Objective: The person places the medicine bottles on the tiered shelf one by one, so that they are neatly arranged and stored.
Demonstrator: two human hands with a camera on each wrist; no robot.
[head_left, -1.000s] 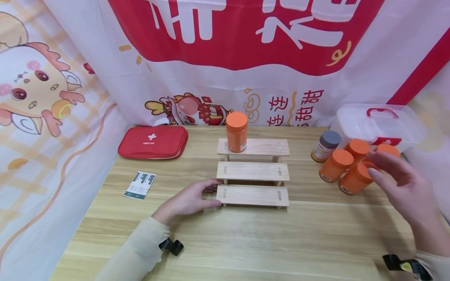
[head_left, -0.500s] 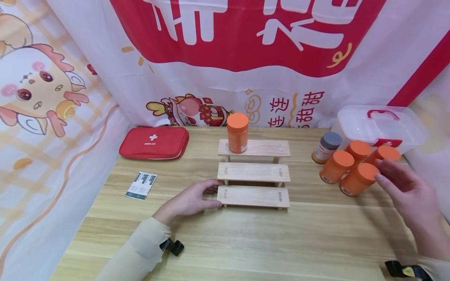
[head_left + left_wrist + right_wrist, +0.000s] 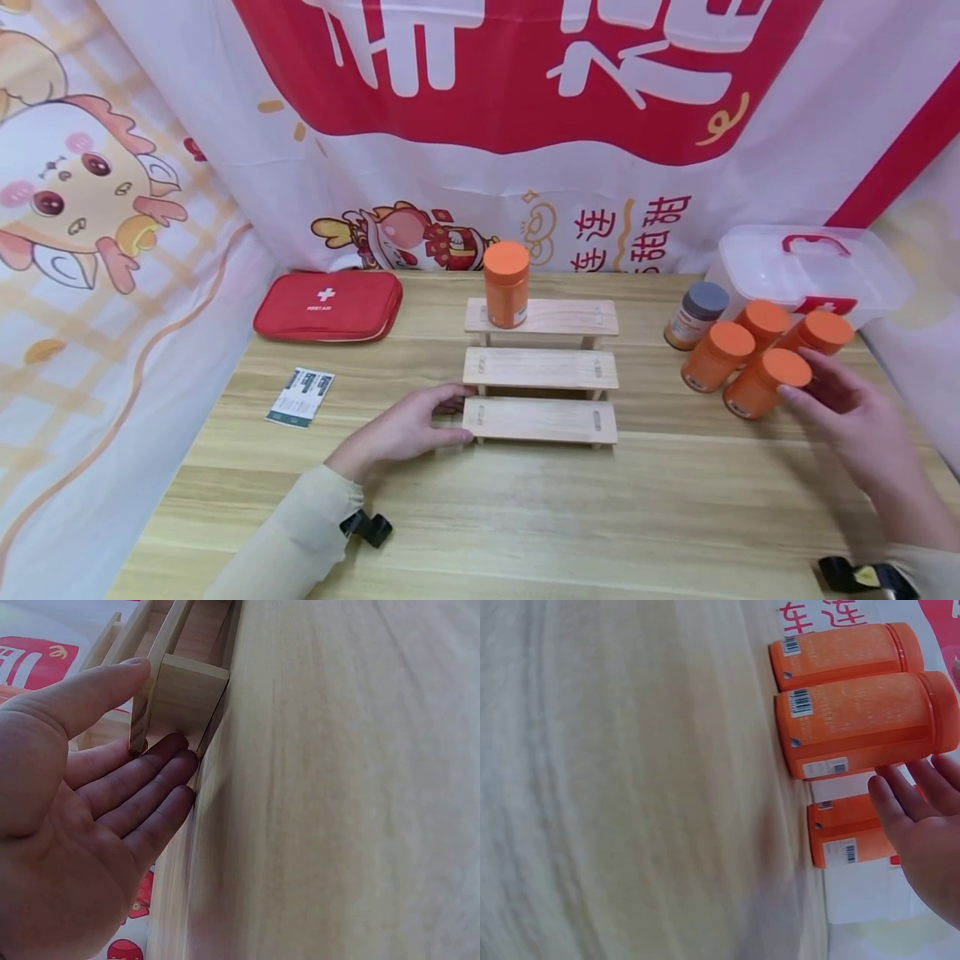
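Observation:
A three-tier wooden step rack (image 3: 540, 368) stands mid-table, with one orange-capped pill bottle (image 3: 506, 287) on its top tier. My left hand (image 3: 405, 425) holds the left end of the lowest tier, thumb at its front edge, forefinger at its back edge; the other fingers extend beside the rack in the left wrist view. Several more orange bottles (image 3: 717, 357) stand grouped at the right. My right hand (image 3: 862, 417) is at the right side of the nearest orange bottle (image 3: 862, 724), thumb close to its cap, fingers extended behind it and not wrapped round it.
A grey-capped bottle (image 3: 696, 315) stands left of the group. Behind them is a clear plastic box (image 3: 757, 258) with a red handle. On the left lie a red first-aid pouch (image 3: 330, 306) and a small printed card (image 3: 302, 396). A printed cloth (image 3: 442, 175) hangs behind the table.
My right hand has drawn back from over the bottle group, then come down and left beside the nearest orange bottle. The left hand keeps its place at the rack.

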